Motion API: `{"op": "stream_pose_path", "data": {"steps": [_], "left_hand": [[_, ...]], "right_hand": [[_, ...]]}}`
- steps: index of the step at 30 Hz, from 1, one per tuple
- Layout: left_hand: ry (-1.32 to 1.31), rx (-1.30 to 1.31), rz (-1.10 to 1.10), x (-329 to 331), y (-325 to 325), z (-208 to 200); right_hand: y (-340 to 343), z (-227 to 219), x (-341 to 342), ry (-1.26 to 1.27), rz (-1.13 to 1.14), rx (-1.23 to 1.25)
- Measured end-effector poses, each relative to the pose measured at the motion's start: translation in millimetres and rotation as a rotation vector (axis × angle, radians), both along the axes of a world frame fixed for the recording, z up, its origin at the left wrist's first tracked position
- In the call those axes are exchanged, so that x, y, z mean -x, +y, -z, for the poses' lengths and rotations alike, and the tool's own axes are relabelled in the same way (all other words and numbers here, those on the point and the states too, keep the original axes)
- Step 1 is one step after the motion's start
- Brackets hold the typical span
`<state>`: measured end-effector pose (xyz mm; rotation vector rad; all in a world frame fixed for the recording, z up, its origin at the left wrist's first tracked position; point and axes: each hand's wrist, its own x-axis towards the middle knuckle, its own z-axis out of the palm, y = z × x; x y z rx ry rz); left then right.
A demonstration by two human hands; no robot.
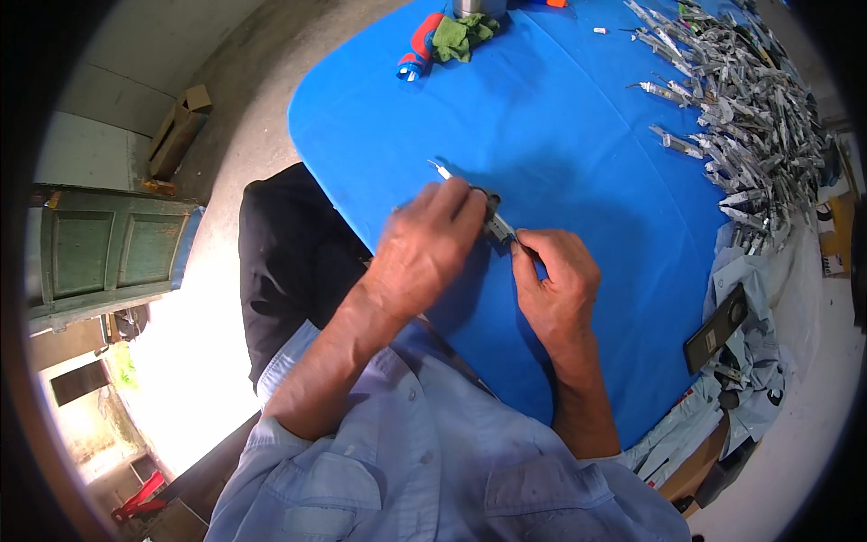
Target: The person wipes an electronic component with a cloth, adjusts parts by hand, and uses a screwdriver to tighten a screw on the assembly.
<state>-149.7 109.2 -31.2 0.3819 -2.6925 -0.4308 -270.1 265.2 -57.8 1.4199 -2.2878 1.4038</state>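
Leftmost, a green cabinet (pixel 108 253) stood on the floor, with a cardboard box (pixel 179 131) lying behind it. Next came the blue table (pixel 578 154). At its far edge lay a red-and-blue bottle (pixel 417 47) touching a green cloth (pixel 462 36). Left hand (pixel 424 257) was curled over a small grey metal part (pixel 492 221), fingers closed on it, just above the table near its front edge; a thin pale tip (pixel 439 168) stuck out past the fingers. Right hand (pixel 558 280) was pinched tight on the other end of the same part, thumb and forefinger meeting on it. Further right, a large heap of similar grey parts (pixel 750 117) covered the table's far right side. A dark phone (pixel 715 330) rested on crumpled cloth at the right edge.
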Motion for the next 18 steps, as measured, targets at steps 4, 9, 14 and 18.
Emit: {"op": "stream_pose_path", "data": {"steps": [4,9,14,18], "left_hand": [[0.016,-0.007,-0.058,-0.1,-19.3,4.0],[0.048,-0.094,-0.098,-0.7,-20.9,0.9],[0.069,-0.111,0.015,-1.3,4.5,-9.5],[0.014,-0.093,0.075,0.4,24.8,-8.8]], "right_hand": [[-0.6,0.7,-0.9,-0.011,0.019,-0.012],[-1.1,0.4,-1.4,-0.025,0.023,-0.020],[-0.5,0.3,-1.8,-0.013,0.026,-0.026],[-0.3,-1.8,-1.9,-0.028,0.030,-0.039]]}}
